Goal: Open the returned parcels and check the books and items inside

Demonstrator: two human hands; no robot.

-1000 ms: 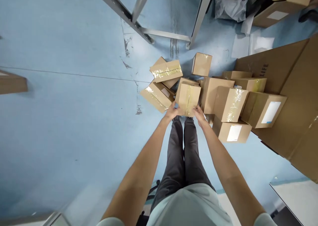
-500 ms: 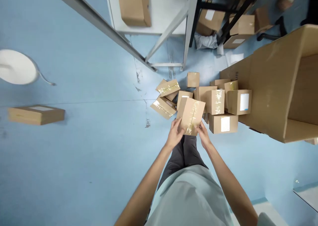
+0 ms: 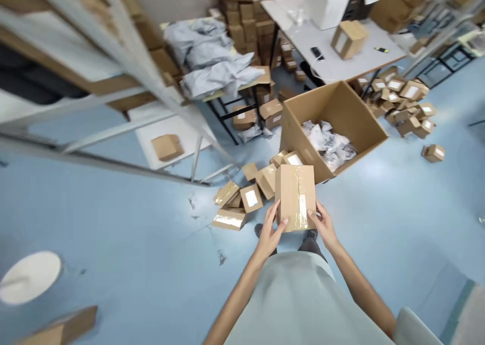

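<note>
I hold a small taped cardboard box (image 3: 294,196) in front of my waist with both hands. My left hand (image 3: 270,232) grips its lower left corner, fingers wrapped round the edge. My right hand (image 3: 323,225) clasps the lower right side. Clear tape runs down the middle of the box top. Below and behind it, a heap of similar small boxes (image 3: 248,197) lies on the blue floor, some bearing white labels. My dark shoes show just under the held box.
A large open carton (image 3: 366,116) with white packets inside stands right of the heap. Metal shelf legs (image 3: 125,64) cross the left. A white table (image 3: 329,57) carries a box at the back. More small boxes (image 3: 407,102) lie scattered far right. A flat box (image 3: 64,327) sits bottom left.
I have lifted the box off the pile and straightened up, so the view has swung from the floor to the room. Both hands stay on the box, now held higher and closer.
</note>
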